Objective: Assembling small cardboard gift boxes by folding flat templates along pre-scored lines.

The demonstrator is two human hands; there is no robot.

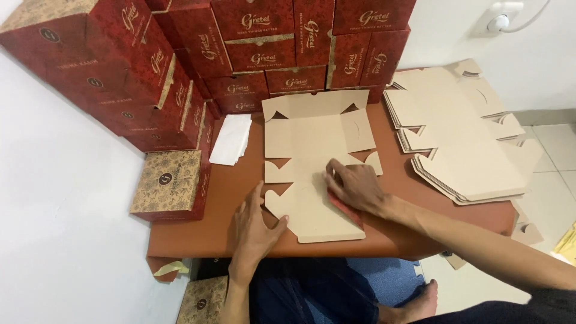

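Right hand (355, 186) lies palm down on the flat die-cut cardboard box blank (315, 165), fingers (333, 173) bent and pinching a side flap at the blank's middle, folding it inward so a strip of the red printed side shows under the wrist. Left hand (255, 225) is open, not grasping anything, flat on the brown table (204, 231) with thumb and fingertips touching the blank's lower left edge and its rounded corner tab. Blank lies unfolded, plain kraft side up, in the centre of the table, its top edge just short of the stacked boxes. Right of it, apart, sits a pile of flat box blanks (462, 141) fanned out and overhanging the table's right edge. Left of the blank, a small stack of white paper sheets (231, 139). Along the back and left, assembled red boxes with gold print (252, 45) are stacked in rows against the white wall; one box with a gold patterned lid (168, 180) stands at the left table edge. Person's bare foot (420, 303) and blue floor mat (384, 279) visible below the table.
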